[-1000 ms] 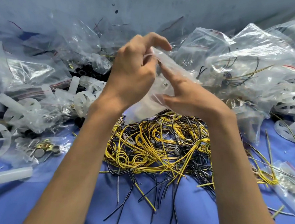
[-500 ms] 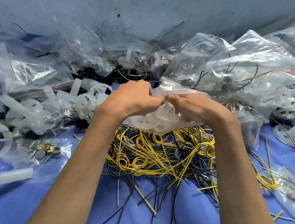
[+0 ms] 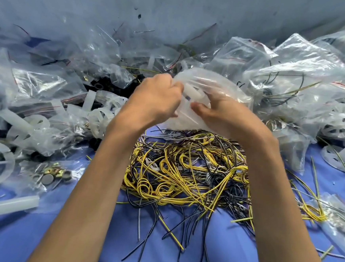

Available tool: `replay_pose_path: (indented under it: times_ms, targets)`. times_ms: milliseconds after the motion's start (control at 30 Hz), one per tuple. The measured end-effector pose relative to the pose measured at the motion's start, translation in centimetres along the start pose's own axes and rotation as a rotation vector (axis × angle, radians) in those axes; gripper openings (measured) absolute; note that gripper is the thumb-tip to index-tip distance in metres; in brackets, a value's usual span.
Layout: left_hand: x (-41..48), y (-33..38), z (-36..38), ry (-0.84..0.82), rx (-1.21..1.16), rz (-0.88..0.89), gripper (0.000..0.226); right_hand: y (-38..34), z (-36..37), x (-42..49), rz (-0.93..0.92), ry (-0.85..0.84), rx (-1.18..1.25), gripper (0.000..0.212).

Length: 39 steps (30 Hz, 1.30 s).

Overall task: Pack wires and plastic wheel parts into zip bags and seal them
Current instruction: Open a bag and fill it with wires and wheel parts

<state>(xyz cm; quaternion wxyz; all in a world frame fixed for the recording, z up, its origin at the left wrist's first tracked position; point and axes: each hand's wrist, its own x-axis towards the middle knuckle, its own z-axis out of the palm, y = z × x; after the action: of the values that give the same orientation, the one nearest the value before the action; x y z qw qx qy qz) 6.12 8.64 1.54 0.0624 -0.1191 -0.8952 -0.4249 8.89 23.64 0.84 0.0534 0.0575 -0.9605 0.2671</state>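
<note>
My hands have parted: left hand (image 3: 155,100) and right hand (image 3: 230,116) pinch the zip bag (image 3: 212,82), fingers curled, at 12 o'clock of the wire pile (image 3: 184,173). Uneven pressing could leave its seal gaping.

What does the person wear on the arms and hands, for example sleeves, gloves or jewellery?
Nothing that shows. The left forearm and the right forearm are bare, with no sleeve edge in view. The left hand and the right hand have no gloves, and no watch, bracelet or ring is visible.
</note>
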Motion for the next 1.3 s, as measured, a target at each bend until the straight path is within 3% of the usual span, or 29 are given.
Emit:
replay_pose_path:
  times_ms: [67,167,267,367,433,667,900,1033,1133,1300]
  targets:
    - [0.3,-0.3,-0.3,0.129,-0.005,0.062,0.02,-0.2,0.0,0.1,-0.049,-0.059,-0.039,0.051]
    - [0.3,-0.1,-0.2,0.163,-0.232,0.14,0.017,-0.3,0.7,0.6,-0.077,-0.043,-0.1,0.053]
    - [0.4,-0.9,-0.1,0.098,0.012,0.194,0.007,0.2,1.3,0.9,-0.078,-0.104,-0.119,0.057]
    - [0.5,-2.0,0.2,-0.109,0.3,0.031,0.005,1.2,1.5,0.3,0.009,-0.401,-0.162,0.063]
    - [0.5,-2.3,0.3,-0.16,0.354,-0.038,0.006,1.4,1.4,0.0,0.029,-0.479,-0.178,0.065]
    - [0.3,-2.0,0.1,-0.136,0.234,0.046,0.021,0.8,0.2,-0.2,-0.079,-0.318,-0.157,0.067]
    - [-0.9,-0.1,1.4,-0.165,0.182,0.176,0.077,0.7,0.3,-0.1,-0.169,-0.199,-0.157,0.057]
    - [-2.0,0.9,3.3,-0.26,0.297,0.262,0.058,0.5,0.2,-0.4,-0.195,-0.211,-0.116,0.06]
    - [-2.0,1.0,3.2,-0.265,0.318,0.254,0.042,0.8,0.2,-0.4,-0.103,-0.276,-0.121,0.062]
    - [-1.8,0.8,2.4,-0.212,0.281,0.292,0.036,0.9,0.3,-0.3,-0.031,-0.335,-0.17,0.065]
